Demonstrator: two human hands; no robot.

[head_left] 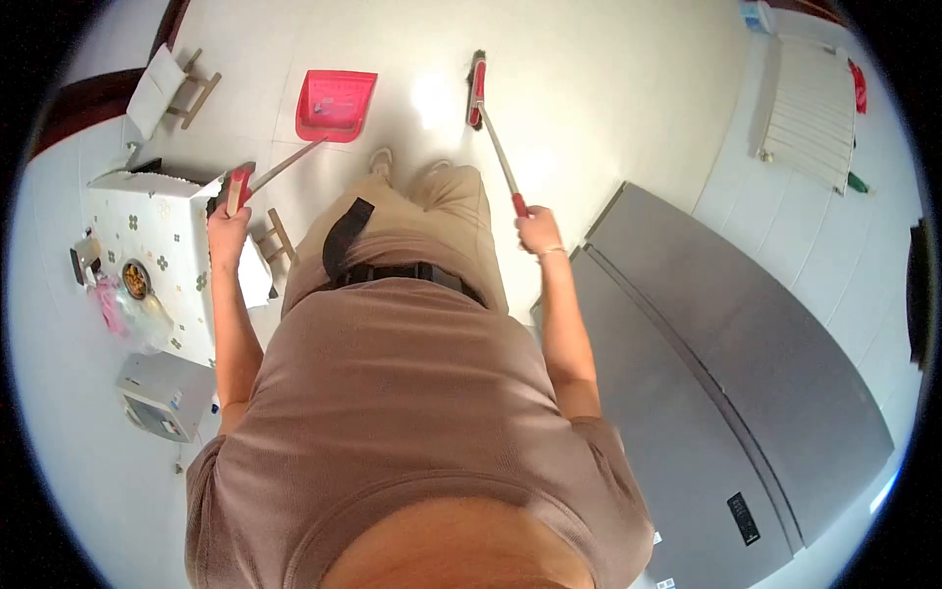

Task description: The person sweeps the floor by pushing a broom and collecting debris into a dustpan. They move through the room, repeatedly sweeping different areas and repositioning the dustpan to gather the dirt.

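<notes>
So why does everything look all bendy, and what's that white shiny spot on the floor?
Head view: the wide lens seems to bend the big grey fridge and leaves black corners; glare whitens the pale glossy floor between the red plastic dustpan and the long-handled red broom.

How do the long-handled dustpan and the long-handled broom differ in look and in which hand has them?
The pinkish-red, long-handled dustpan has a broad, open head; the red-and-grey, long-handled broom has a narrow one with dark bristles. The left hand grips the dustpan; the right hand grips the broom. Both have thin shafts with red near the hand.
</notes>
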